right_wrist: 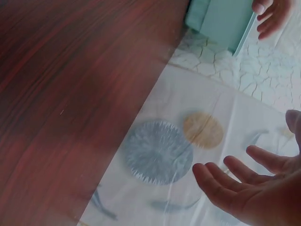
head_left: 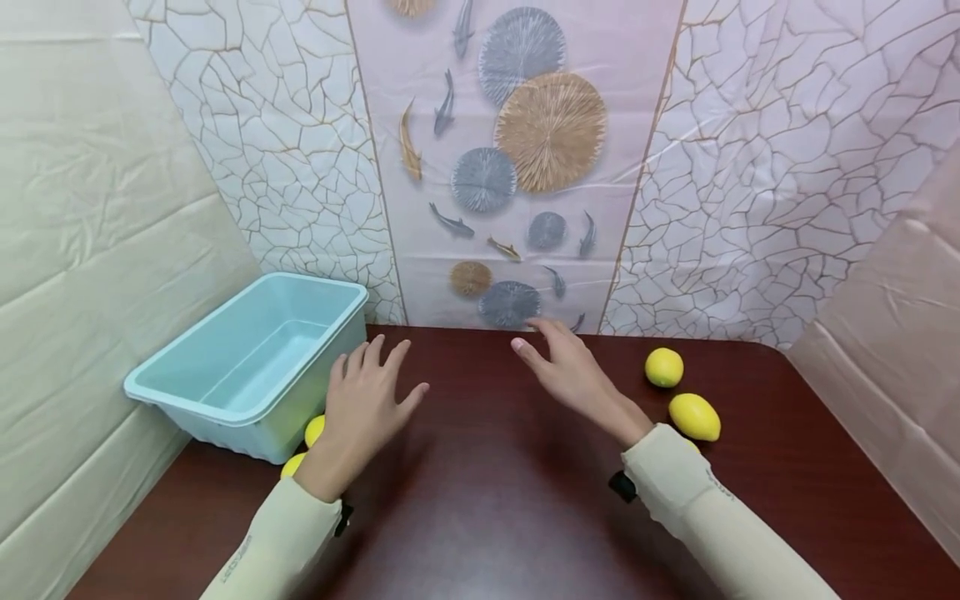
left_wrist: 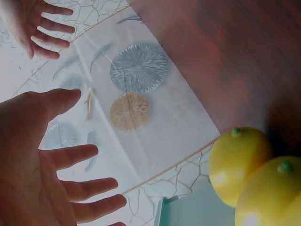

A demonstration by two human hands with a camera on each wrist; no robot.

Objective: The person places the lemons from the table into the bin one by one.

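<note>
My left hand hovers over the left side of the table, fingers spread, holding nothing. Beside it stands a light blue plastic basin. Two yellow lemons, one behind the other, sit against the basin's near side, partly hidden by that hand and wrist; they look large in the left wrist view. My right hand is raised above the table right of centre, fingers apart and grasping nothing. To its right lie a rounder lemon and a longer lemon; another is mostly covered by the sleeve.
The dark red-brown table meets a patterned cloth backdrop at its far edge. Pale cloth walls close in the left and right sides. The basin's interior shows no contents.
</note>
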